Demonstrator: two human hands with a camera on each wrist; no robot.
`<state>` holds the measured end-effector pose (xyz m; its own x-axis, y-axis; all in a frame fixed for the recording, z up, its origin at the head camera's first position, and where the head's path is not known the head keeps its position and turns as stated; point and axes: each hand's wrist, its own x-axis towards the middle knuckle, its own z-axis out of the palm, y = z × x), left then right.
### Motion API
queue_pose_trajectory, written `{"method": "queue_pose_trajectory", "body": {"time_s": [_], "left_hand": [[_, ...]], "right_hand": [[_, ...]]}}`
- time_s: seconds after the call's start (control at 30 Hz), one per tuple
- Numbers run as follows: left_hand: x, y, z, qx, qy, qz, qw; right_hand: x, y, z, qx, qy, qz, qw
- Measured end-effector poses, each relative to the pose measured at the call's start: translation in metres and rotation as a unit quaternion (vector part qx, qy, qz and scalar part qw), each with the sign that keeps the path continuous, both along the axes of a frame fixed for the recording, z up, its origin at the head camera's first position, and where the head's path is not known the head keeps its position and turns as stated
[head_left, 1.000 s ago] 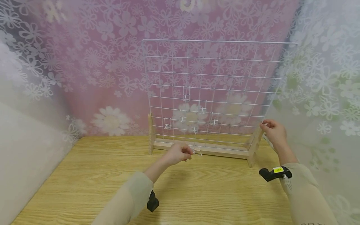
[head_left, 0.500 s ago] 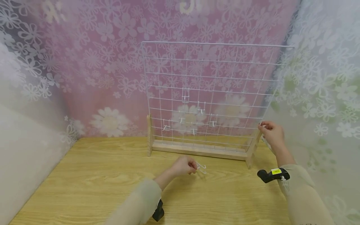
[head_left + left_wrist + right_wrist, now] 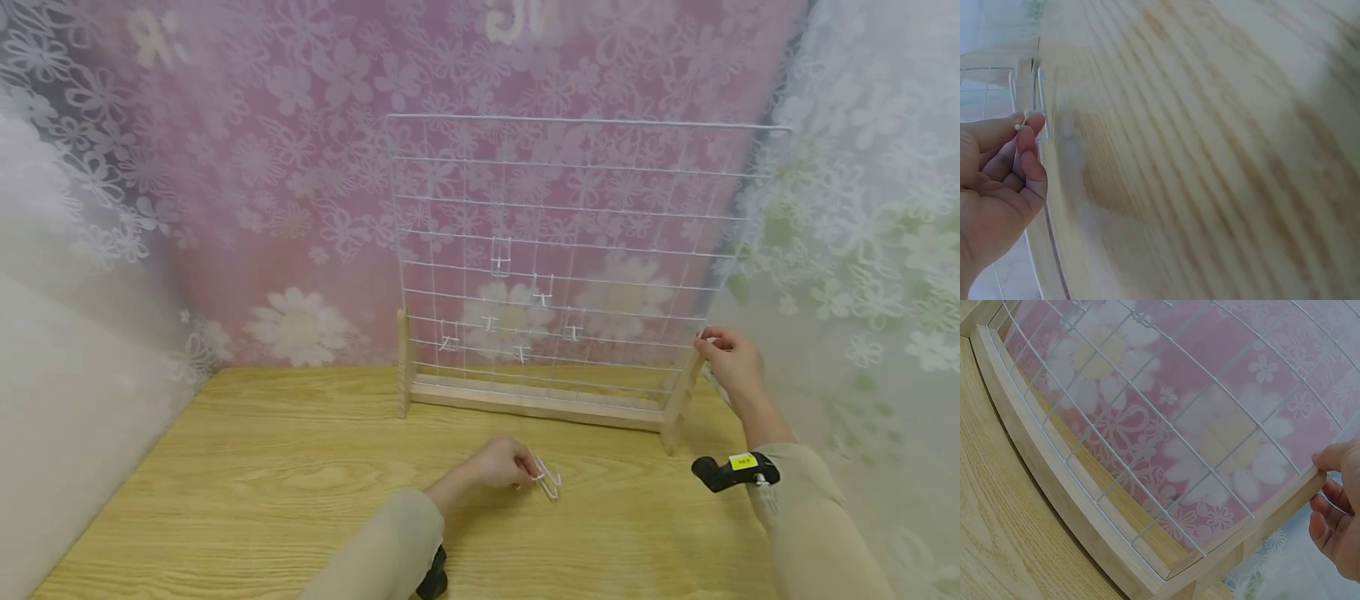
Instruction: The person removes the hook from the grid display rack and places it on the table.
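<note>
Thumb and fingers of the left hand (image 3: 501, 463) pinch a white wire double-pronged hook (image 3: 549, 480) by its small ball-tipped peg, so the two bent prongs stick out free, probably because those are the ends that go over a wire. The hook is low over the tabletop (image 3: 300, 467), in front of the stand (whether it touches the wood, I cannot tell). The fingers of the right hand (image 3: 733, 364) are curled round the top of the right wooden upright (image 3: 1272, 515), thumb above, likely to steady the frame. A wooden crossbar (image 3: 536, 404) joins the uprights at the bottom, presumably so the white wire grid (image 3: 585, 121) can stand upright in them. Six similar hooks (image 3: 573, 332) hang on the grid's lower half, prongs upward, which seems to let their weight hold them.
</note>
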<state>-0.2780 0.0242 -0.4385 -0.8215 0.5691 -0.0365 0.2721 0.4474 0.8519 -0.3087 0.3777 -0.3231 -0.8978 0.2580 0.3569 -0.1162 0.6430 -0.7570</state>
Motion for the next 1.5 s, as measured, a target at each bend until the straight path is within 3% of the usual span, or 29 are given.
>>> {"method": "queue_pose_trajectory", "body": {"time_s": [0.27, 0.57, 0.97, 1.23, 1.5], "left_hand": [[0.002, 0.002, -0.004, -0.029, 0.007, -0.011, 0.9995], [0.004, 0.0, 0.0, -0.047, 0.02, -0.01, 0.9986], [-0.001, -0.007, 0.013, -0.069, 0.047, -0.016, 0.9964], [-0.007, -0.017, 0.027, -0.054, 0.051, -0.014, 0.9972], [-0.015, -0.029, 0.033, -0.033, 0.061, -0.017, 0.9974]], "right_hand": [[0.002, 0.001, -0.001, -0.022, -0.01, 0.012, 0.9996], [0.001, -0.001, 0.005, -0.039, -0.026, -0.002, 0.9989], [-0.002, -0.002, 0.008, -0.052, -0.021, -0.003, 0.9984], [-0.003, -0.003, 0.011, -0.043, 0.001, -0.009, 0.999], [-0.002, -0.006, 0.013, -0.029, 0.008, -0.011, 0.9995]]}}
